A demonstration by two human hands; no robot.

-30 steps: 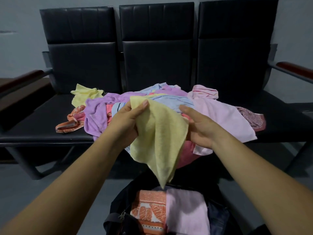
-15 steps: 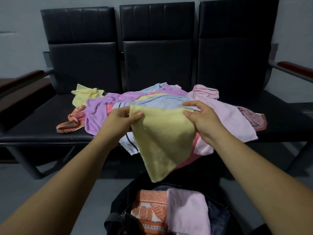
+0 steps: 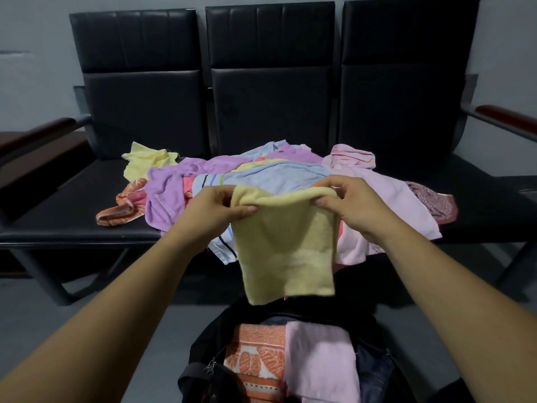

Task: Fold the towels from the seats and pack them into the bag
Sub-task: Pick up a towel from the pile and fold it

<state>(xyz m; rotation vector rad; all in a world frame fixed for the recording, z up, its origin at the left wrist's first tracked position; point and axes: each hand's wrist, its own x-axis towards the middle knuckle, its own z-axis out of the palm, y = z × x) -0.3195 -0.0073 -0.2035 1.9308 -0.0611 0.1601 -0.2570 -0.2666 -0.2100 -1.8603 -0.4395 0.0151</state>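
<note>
Since half a second ago our yellow towel [image 3: 286, 251] hangs squarer, top edge level | bag [image 3: 203, 341] below holds orange towel [image 3: 258, 356] and pink towel [image 3: 319, 365] | our left hand [image 3: 212, 207] and right hand [image 3: 351, 205] pinch the yellow towel's top corners, fingers [image 3: 247, 210] curled | towel pile [image 3: 261, 175] lies beyond on seats [image 3: 58, 205]

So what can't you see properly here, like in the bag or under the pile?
- Head view: the bag is cut off by the bottom edge, so its depth is unknown.
- Head view: anything under the orange towel and pink towel inside is covered by them.
- Head view: the pile is partly behind the yellow towel held by left hand and right hand.
</note>
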